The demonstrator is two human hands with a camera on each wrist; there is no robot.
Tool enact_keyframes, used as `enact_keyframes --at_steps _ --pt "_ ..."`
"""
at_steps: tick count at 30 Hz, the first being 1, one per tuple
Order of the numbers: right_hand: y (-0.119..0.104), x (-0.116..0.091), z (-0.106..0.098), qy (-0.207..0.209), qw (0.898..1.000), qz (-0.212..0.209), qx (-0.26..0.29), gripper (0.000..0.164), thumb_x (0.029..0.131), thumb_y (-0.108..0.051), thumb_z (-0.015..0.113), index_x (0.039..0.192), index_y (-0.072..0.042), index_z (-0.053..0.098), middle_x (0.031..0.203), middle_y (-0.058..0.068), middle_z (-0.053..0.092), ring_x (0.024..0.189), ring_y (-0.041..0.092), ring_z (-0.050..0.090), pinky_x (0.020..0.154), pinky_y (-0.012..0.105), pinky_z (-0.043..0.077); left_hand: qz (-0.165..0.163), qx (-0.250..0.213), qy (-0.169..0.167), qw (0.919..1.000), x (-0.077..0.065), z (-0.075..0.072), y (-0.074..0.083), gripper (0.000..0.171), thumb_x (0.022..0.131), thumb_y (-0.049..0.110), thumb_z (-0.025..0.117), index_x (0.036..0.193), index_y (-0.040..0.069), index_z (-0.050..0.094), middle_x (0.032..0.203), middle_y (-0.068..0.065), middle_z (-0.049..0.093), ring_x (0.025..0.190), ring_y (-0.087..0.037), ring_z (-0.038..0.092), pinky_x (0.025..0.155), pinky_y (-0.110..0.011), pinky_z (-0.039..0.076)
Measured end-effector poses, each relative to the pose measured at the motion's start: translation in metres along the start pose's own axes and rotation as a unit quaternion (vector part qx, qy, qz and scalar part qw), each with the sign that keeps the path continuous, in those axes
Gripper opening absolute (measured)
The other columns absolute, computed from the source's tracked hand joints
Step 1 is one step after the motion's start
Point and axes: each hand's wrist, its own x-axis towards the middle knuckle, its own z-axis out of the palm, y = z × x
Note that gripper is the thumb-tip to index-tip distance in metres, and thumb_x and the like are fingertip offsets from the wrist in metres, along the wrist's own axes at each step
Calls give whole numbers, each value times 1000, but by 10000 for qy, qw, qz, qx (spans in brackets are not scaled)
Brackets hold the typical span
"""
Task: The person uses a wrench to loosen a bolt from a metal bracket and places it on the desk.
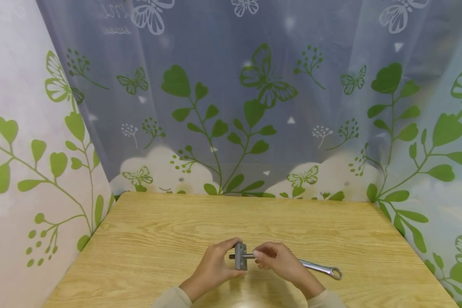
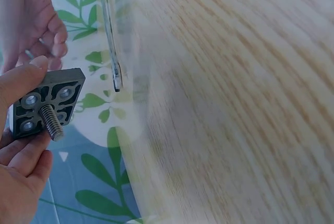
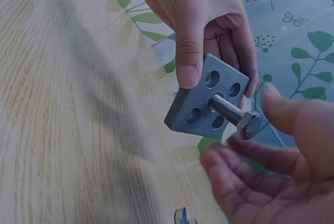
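Note:
A square dark grey plate (image 1: 238, 259) with round holes near its corners is held up above the table by my left hand (image 1: 212, 263), thumb and fingers gripping its opposite edges. Through the plate's middle runs a threaded hex bolt (image 3: 225, 109). Its threaded tip (image 2: 52, 123) sticks out on the left side. On the right side the hex head (image 3: 249, 125) stands well off the plate. My right hand (image 1: 282, 262) is around the bolt head; in the right wrist view its thumb and fingers are spread apart, not pinching the head.
A chrome wrench (image 1: 323, 268) lies on the wooden table (image 1: 169, 222) to the right, partly hidden behind my right hand. Curtains (image 1: 223, 107) with green leaves and butterflies hang behind the table and at both sides.

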Motion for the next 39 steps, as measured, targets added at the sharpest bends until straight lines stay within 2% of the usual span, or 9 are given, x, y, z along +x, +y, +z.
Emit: enact_keyframes --at_steps 4,7,11,16,21,29,34,37,39 --pt "1 0 1 -98 9988 392 283 53 104 -36 40 95 11 62 80 10 66 72 21 65 66 38 60 28 -9 31 10000 0 1 0 66 62 12 90 120 3 60 114 -6 68 106 -20 65 93 -31 54" --pt "0 0 2 -153 9976 616 272 57 104 -39 38 89 9 64 72 6 64 64 16 62 60 32 59 29 32 27 10000 0 1 0 66 62 13 91 121 4 60 115 -6 68 107 -20 65 93 -30 54" --pt "-2 1 2 -96 9980 591 216 47 102 -33 46 90 7 65 70 4 63 63 15 61 59 31 58 16 37 -26 10000 1 0 2 66 64 13 90 122 4 59 117 -6 67 108 -21 64 94 -31 53" --pt "-3 0 0 182 9998 1 72 21 90 -16 68 100 3 66 81 7 63 70 14 60 63 27 56 8 10 -49 10000 1 -1 2 65 64 13 89 121 6 60 117 -5 67 109 -21 64 94 -32 54" --pt "-1 0 -2 389 9981 -469 -87 23 80 -2 75 101 3 67 89 13 65 74 11 60 65 21 55 36 7 -49 10000 1 -1 3 64 65 14 89 122 7 59 117 -5 67 109 -21 64 94 -32 54" --pt "-2 -1 -1 260 9992 -288 -10 33 81 -5 75 109 6 64 93 14 64 78 14 60 67 22 55 12 69 -41 10000 0 -1 3 66 65 15 89 123 6 59 118 -6 67 109 -22 63 94 -33 54" --pt "-3 -1 -1 -11 9999 81 -101 36 95 -25 62 110 7 62 91 10 66 81 20 63 73 34 58 -64 115 -45 9999 0 -2 4 68 65 16 90 124 4 58 118 -7 67 110 -22 63 95 -33 53" --pt "-3 0 0 -25 9991 414 99 51 101 -38 47 98 10 64 82 8 67 75 22 65 71 39 59 -93 102 -69 9999 1 -3 5 68 65 16 90 124 3 58 118 -8 67 110 -23 63 96 -33 53" --pt "-2 0 0 -27 9982 559 217 60 102 -43 41 91 11 65 75 7 66 69 21 65 66 37 59 -88 104 -82 9999 2 -3 5 68 65 15 90 124 2 58 119 -8 67 111 -23 63 96 -33 52"
